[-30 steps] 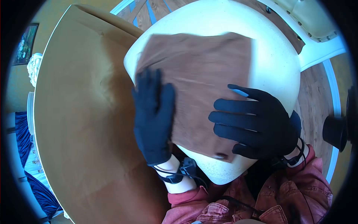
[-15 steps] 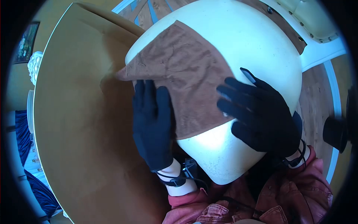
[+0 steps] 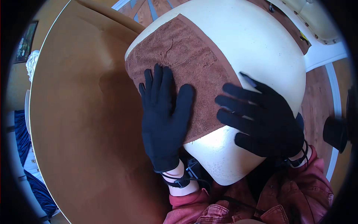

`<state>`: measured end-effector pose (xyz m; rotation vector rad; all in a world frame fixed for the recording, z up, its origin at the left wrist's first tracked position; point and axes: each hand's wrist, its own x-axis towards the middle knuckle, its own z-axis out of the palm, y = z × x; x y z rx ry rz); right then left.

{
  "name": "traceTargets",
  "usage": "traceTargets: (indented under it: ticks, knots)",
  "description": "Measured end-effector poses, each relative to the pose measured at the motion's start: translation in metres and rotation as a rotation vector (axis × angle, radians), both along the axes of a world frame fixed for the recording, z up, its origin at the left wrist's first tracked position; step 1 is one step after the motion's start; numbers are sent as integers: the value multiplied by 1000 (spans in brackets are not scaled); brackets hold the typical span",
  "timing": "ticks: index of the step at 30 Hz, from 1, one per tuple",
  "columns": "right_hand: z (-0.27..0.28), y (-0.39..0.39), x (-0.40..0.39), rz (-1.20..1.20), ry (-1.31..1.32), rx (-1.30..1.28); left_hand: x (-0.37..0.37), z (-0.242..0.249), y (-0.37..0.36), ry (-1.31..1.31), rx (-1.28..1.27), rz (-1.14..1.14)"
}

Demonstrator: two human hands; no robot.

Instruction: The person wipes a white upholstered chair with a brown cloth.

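Observation:
A brown terry cloth lies spread over a smooth white rounded form, with small wrinkles across its upper part. My left hand, in a black glove, rests flat on the cloth's left side with fingers stretched out and thumb apart. On the other side my right hand, also black-gloved, has its fingers spread, their tips over the cloth's right edge and the palm over the bare white surface. Neither hand grips anything. The lower white tip of the form shows between my wrists.
A large table with a brown covering stands close on the left. White furniture with a cushioned, studded panel is at the upper right. A black object stands at the far right, over the wooden floor.
The cloth's folded left corner has been laid down against the white form, so the cloth lies flatter. My left hand has moved up and right onto it; my right hand has shifted only slightly.

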<state>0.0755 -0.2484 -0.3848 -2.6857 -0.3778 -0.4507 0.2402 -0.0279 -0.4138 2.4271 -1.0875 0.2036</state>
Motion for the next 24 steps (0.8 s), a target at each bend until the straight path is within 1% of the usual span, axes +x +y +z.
traceTargets:
  ticks: [1, 2, 5, 6, 9, 12, 14, 17, 18, 20, 21, 22, 23, 24]
  knots:
    - [1, 0, 2, 67, 16, -13, 0, -1, -2, -4, 1, -1]
    - [2, 0, 3, 64, 18, -13, 1, -3, -5, -8, 1, -1]
    - [3, 0, 6, 119, -125, 65, 0, 0, -12, 16, -15, 11]
    - [2, 1, 8, 119, -125, 65, -1, 2, -14, 45, -29, 22]
    - [-7, 6, 9, 88, 66, 43, -1, 3, -16, 80, -41, 26]
    - [-6, 5, 8, 76, 77, 34, 0, 5, -14, 80, -36, 24]
    - [-4, 6, 6, 69, 85, 29, 0, 6, -15, 95, -85, 41]
    - [0, 7, 3, -114, 116, 41, 2, 6, -14, 92, -107, 59]
    - [-1, 6, 2, -113, 117, 42, 4, 6, -13, 79, -102, 70]
    - [-4, -2, -1, -340, 60, -46, 4, 7, -13, 66, -99, 86]
    - [-4, -3, 0, -453, 30, -91, 1, 11, -17, 134, -161, 98]
    - [-2, -3, 0, -449, 31, -93, -2, 14, -22, 202, -223, 110]
    - [2, -1, -2, -395, 47, -78, -3, 16, -24, 270, -286, 122]
    - [6, 1, -3, -341, 63, -63, -2, 15, -25, 270, -287, 123]
